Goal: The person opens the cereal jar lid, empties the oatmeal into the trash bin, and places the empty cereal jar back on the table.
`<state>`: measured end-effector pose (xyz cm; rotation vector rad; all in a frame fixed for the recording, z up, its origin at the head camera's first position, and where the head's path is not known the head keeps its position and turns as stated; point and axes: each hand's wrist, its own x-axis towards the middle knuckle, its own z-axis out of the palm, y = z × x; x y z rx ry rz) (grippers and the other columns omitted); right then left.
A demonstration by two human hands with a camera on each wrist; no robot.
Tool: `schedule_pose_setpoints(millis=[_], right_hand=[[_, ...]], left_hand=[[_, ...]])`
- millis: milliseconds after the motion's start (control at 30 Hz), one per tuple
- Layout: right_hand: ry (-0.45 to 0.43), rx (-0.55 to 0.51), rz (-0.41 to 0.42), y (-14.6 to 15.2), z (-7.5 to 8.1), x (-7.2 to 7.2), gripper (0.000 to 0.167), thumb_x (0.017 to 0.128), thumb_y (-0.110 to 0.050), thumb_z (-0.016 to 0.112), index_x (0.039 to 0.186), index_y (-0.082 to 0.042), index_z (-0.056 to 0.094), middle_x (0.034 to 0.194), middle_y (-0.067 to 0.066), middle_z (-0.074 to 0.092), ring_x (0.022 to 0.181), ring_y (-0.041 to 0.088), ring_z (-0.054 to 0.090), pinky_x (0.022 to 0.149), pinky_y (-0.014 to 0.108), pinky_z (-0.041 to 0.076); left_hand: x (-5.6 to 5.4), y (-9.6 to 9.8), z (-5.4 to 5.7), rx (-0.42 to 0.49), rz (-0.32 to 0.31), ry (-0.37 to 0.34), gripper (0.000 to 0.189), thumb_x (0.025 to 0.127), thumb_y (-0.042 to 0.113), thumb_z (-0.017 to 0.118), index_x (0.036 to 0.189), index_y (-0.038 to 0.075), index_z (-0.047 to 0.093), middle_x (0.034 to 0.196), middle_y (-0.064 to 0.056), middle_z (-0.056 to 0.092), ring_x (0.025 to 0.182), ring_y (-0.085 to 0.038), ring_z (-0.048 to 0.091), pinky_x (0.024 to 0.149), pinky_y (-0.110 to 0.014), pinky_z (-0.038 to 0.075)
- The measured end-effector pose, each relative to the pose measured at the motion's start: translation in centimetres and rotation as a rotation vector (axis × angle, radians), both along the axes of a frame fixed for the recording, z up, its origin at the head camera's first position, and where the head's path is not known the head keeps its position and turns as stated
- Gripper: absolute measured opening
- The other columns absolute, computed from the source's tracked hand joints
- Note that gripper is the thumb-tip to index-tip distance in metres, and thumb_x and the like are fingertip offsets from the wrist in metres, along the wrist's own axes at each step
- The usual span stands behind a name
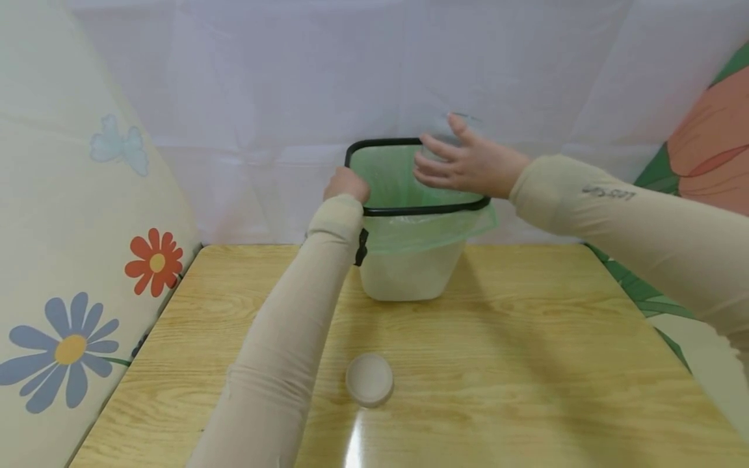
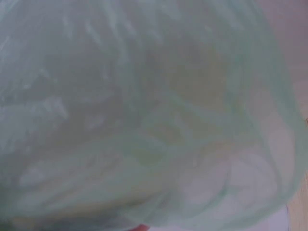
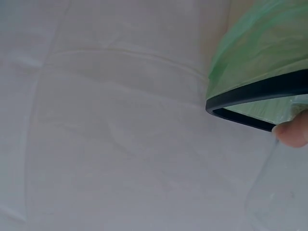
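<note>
A white bin (image 1: pixel 409 273) stands upright at the table's back, lined with a green translucent bag (image 1: pixel 386 169) folded over its black rim (image 1: pixel 427 210). My left hand (image 1: pixel 346 184) grips the rim at the left side; its fingers are partly hidden. Over the right part of the opening, my right hand (image 1: pixel 468 162) holds a clear see-through container (image 3: pixel 279 192), its fingers spread around it. The container's exact kind is hard to make out. In the left wrist view the bag (image 2: pixel 144 120) fills nearly everything, blurred.
A small round beige lid or dish (image 1: pixel 370 379) lies on the wood-grain table (image 1: pixel 526 364) near the front. A black clip (image 1: pixel 361 248) hangs at the bin's left side. White cloth (image 1: pixel 263 97) hangs behind, and flower-patterned panels (image 1: pixel 70 351) flank both sides.
</note>
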<state>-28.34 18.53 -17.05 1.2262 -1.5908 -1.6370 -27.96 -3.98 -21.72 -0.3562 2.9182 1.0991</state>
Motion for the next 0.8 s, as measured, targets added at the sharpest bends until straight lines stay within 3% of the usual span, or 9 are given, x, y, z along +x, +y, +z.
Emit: schedule_pose_setpoints(millis=[633,800], right_hand=[[0.002,0.034,0.054,-0.82,-0.13,-0.03,0.1,0.069,-0.03,0.087,0.152,-0.021,0.032,0.153,0.011,0.033,0.138,0.038,0.028,0.103,0.064,0.029],[0.014,-0.083,0.024,-0.83,0.38,-0.26,0.092,0.072,-0.025,0.086,0.15,-0.02,0.037,0.151,0.01,0.036,0.137,0.037,0.03,0.102,0.064,0.03]], left_hand=[[-0.45,-0.29,-0.31,-0.009,0.018,-0.001,0.043,0.099,0.014,0.047,0.138,-0.002,0.044,0.132,-0.017,0.055,0.118,-0.03,0.055,0.098,-0.036,0.045],[-0.31,-0.27,-0.14,-0.008,0.019,-0.006,0.042,0.099,0.014,0.048,0.138,-0.002,0.045,0.131,-0.017,0.056,0.116,-0.029,0.056,0.096,-0.036,0.046]])
